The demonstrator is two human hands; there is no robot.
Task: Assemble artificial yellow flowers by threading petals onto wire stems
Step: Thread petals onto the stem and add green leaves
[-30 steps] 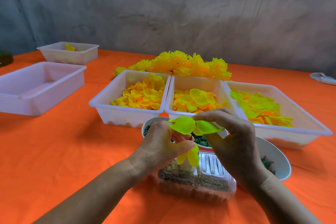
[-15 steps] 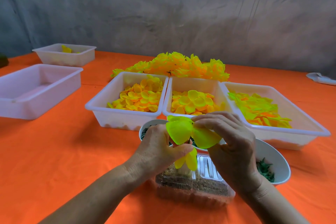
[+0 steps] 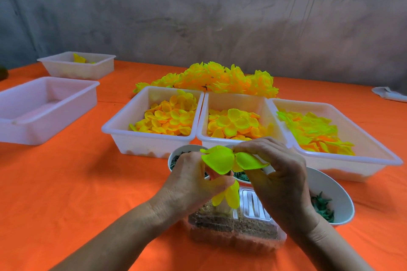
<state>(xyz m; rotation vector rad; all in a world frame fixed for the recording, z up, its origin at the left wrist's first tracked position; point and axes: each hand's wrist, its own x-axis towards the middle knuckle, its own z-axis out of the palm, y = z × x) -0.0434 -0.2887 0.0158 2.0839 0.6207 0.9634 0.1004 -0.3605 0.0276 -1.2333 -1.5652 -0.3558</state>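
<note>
Near the table's (image 3: 66, 182) left edge sat a large empty white plastic tray (image 3: 44, 108), with a smaller white tray (image 3: 77, 66) at the far left corner. Along the middle stood three white bins of yellow fabric petals (image 3: 169, 116), a heap of finished yellow flowers (image 3: 220, 79) behind them. Above the near edge, my left hand (image 3: 189, 182) had its grip curled round a half-built yellow-green flower (image 3: 220, 159), lower petals hanging below my thumb. My right hand (image 3: 279, 174) pinched the flower's right petal between thumb and fingers. Under both hands lay a clear plastic box (image 3: 237, 233) and white bowls of green pieces (image 3: 330, 202).
</note>
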